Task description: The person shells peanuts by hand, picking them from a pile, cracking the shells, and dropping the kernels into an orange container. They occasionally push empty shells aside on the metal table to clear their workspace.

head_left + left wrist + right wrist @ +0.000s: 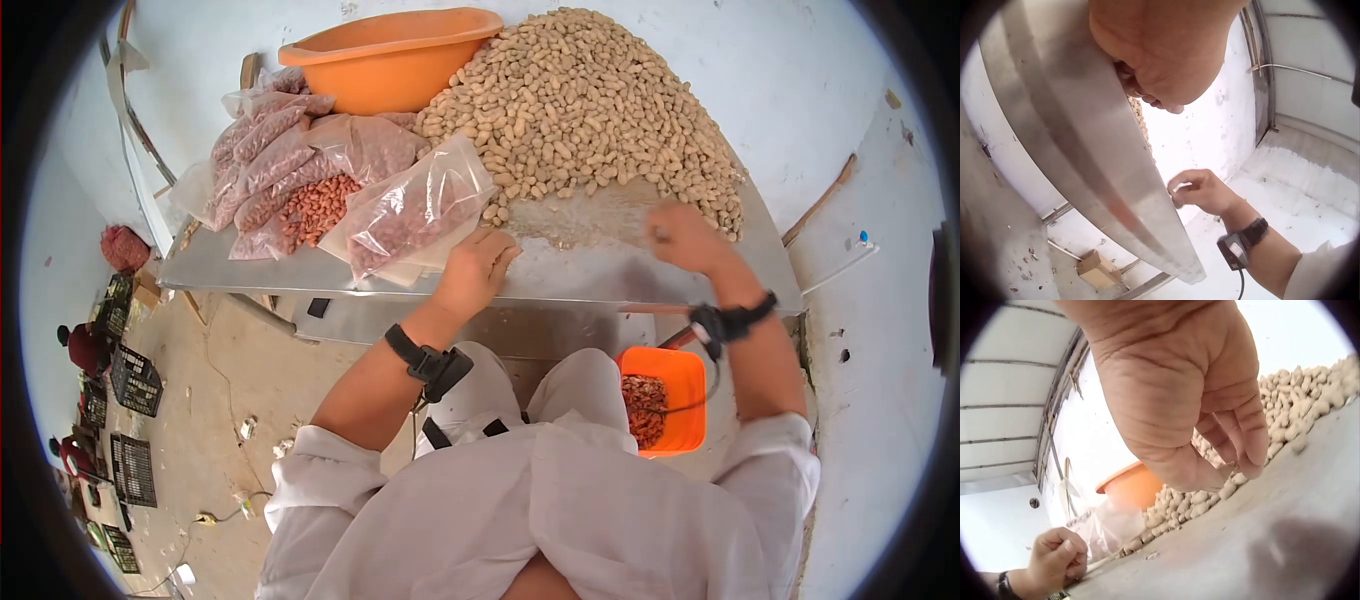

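A large heap of unshelled peanuts (pixel 590 110) covers the back right of a metal table (pixel 590 275). At the heap's front edge is my right hand (pixel 688 238), its thumb and fingertips brought together. In the right wrist view, a small brown bit (pixel 1233 466) shows between those fingertips; its kind is too small to tell. My left hand (pixel 472 270) is at the table's front edge, beside a clear plastic bag (pixel 425 205) of pinkish shelled peanuts. Its fingers are curled in, seen as a loose fist (pixel 1060 556) in the right wrist view, with nothing visible in it.
Filled bags (pixel 270 150) are stacked at the table's left, around loose red peanut kernels (pixel 318 208). Behind them stands an orange basin (pixel 390 55). An orange bucket (pixel 684 400) with reddish-brown contents sits below, by the right knee. Black crates (pixel 133 470) and people are at far left.
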The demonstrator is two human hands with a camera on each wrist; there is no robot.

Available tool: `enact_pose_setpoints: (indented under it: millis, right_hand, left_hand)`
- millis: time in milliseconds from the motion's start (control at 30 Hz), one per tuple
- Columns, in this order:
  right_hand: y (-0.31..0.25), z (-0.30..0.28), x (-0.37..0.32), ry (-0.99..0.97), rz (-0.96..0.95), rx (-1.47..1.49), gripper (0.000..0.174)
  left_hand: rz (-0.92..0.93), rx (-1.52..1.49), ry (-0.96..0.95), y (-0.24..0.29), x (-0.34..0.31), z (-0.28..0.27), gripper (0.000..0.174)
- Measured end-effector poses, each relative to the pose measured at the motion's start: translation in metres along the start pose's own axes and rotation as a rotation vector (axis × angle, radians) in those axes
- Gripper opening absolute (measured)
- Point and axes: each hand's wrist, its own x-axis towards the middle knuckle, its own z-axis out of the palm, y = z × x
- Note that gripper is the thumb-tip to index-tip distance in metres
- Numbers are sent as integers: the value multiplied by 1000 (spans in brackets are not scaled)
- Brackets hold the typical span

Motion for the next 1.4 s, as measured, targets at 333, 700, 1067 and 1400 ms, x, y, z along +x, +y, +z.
enact_pose_setpoints:
  millis: [333,700,1067,1400]
  right_hand:
    - [66,16,-305,-204,513,41,18]
    - [63,129,-332,-548,1012,224,44]
    - [66,117,-354,-338,919,298,43]
    - [58,81,-390,-314,1001,309,47]
  left_hand:
    - [128,1,85,-14,28,5,7]
    - [62,875,-899,-72,191,12,21]
    - [66,979,-1083,-77,160,-19,21]
    - [194,1007,-1163,-80,153,-23,19]
